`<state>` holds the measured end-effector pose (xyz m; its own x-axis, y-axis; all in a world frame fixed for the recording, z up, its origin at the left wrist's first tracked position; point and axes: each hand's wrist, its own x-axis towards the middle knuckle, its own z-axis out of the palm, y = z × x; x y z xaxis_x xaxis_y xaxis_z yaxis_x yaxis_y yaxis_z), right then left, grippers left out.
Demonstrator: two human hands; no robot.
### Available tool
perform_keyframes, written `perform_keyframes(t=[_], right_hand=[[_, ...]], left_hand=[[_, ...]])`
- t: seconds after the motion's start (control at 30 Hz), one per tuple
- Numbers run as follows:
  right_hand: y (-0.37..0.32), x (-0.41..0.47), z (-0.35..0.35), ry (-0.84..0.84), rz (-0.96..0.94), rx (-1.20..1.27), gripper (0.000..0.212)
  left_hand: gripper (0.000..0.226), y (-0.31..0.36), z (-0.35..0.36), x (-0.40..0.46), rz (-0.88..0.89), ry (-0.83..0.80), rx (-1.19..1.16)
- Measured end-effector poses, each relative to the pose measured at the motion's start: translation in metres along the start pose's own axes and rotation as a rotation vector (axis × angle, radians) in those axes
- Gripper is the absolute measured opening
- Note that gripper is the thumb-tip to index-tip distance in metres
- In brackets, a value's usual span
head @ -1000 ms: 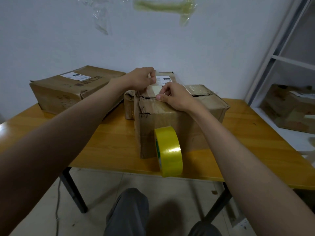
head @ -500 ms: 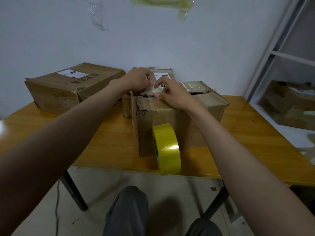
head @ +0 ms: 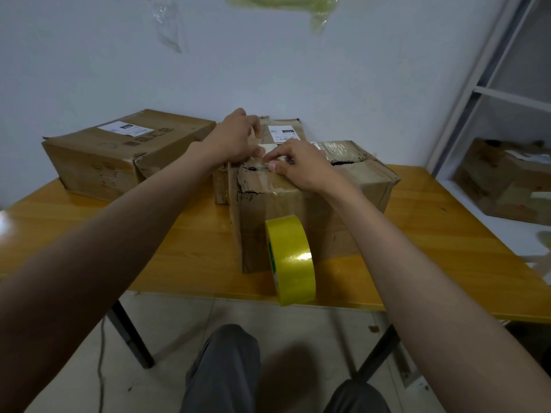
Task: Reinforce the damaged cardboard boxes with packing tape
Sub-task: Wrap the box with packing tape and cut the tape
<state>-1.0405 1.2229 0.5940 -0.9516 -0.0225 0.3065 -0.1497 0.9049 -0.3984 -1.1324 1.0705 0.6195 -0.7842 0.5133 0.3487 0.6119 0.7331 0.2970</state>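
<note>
Cardboard, torn along its near top edge, is what both hands work on: the damaged box (head: 310,210) stands directly under them on the wooden table (head: 167,251). The left hand (head: 235,138) lies on the box top with its fingers bent down over a pale strip of tape (head: 269,148); whether it pinches the strip or only presses it, I cannot tell. The right hand (head: 301,165) rests just beside it, its fingers slightly curved and its thumb pressing on the crushed edge, where a dark tear opens.

My judgement is that the step in hand is laying and smoothing a strip over the torn seam. The next move probably calls for pressing the strip flat along the tear while the flap is kept closed, and then taking more tape.

The tape roll (head: 290,260) stands on its edge below the right wrist, near the table's front edge and leaning against the box's front wall. Its hole faces sideways, so its axis runs left to right.

The box's long axis seems to run from near the hands away to the right and back. A second box (head: 119,153) sits well to the left of the left hand, and a smaller one (head: 283,129) is just behind the fingers.
</note>
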Motion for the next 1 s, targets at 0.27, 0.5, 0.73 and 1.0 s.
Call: perform_keyframes(t=[0.27,0.5,0.73,1.0], right_hand=[[-0.007,-0.004,0.004,0.085,0.067,0.094,0.026],[-0.011,-0.012,0.002,0.249,0.08,0.156,0.025],[-0.024,-0.067,0.006,0.805,-0.019,0.543,0.014],[-0.029,-0.183,0.073,0.629,0.105,1.006,0.018]], left_hand=[[0.015,0.006,-0.007,-0.018,0.164,0.002,-0.018],[0.055,0.024,-0.01,-0.057,0.171,-0.468,-0.007],[0.076,0.033,-0.011,-0.066,0.169,-0.519,0.154],[0.124,0.049,-0.003,-0.075,0.147,-0.504,0.285]])
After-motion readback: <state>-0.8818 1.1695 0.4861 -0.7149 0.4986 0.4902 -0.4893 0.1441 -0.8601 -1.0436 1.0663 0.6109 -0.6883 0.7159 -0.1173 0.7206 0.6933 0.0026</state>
